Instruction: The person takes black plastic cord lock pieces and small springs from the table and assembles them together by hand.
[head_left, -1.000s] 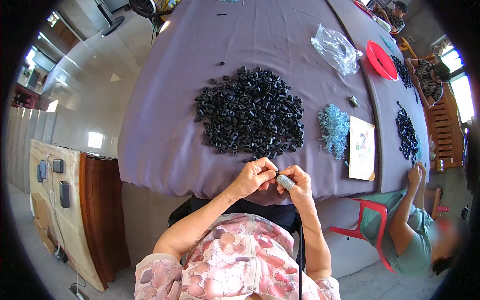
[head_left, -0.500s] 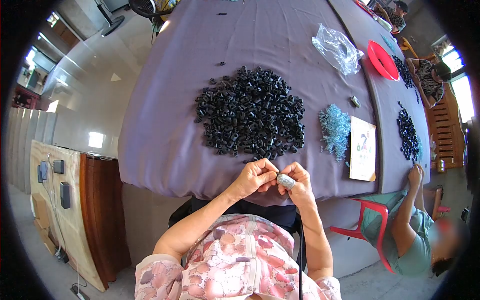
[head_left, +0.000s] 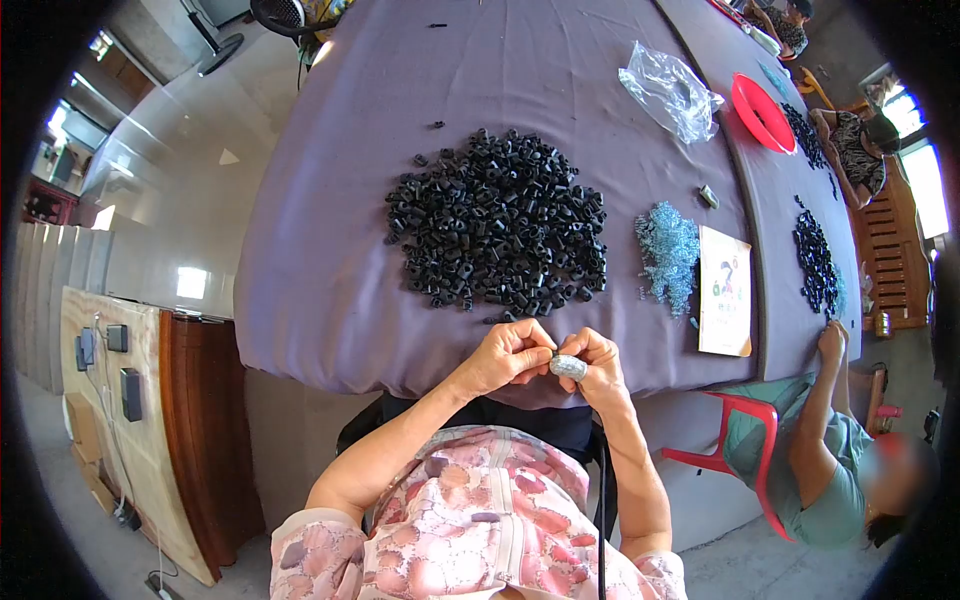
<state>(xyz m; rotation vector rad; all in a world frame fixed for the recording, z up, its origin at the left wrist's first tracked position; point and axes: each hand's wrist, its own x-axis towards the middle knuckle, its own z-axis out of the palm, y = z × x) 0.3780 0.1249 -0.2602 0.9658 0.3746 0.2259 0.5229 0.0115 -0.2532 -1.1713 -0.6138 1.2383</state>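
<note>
Over the table's near edge, my left hand [head_left: 512, 357] and my right hand [head_left: 597, 366] meet at the fingertips. Thumb and forefinger of each are pinched together. A tiny dark bit, apparently a small black plastic piece [head_left: 554, 352], shows between them; the fingers cover most of it. A grey-white wrapping [head_left: 568, 367] surrounds the tip of my right thumb. Just beyond my hands lies a broad pile of small black plastic pieces [head_left: 500, 225]. Right of this pile is a heap of small light-blue clear pieces [head_left: 668, 255].
A booklet [head_left: 725, 290], a small wrapped item [head_left: 708, 197], a clear plastic bag [head_left: 670, 92] and a red basin [head_left: 763, 113] lie to the right on the purple cloth [head_left: 320, 240]. A co-worker [head_left: 825, 460] sits on a red chair [head_left: 765, 460] at right, beside another black pile [head_left: 815, 260].
My hands stay together at the same spot, with only slight finger movement; the wrapped right thumb has turned a little. The whole view has shifted slightly.
</note>
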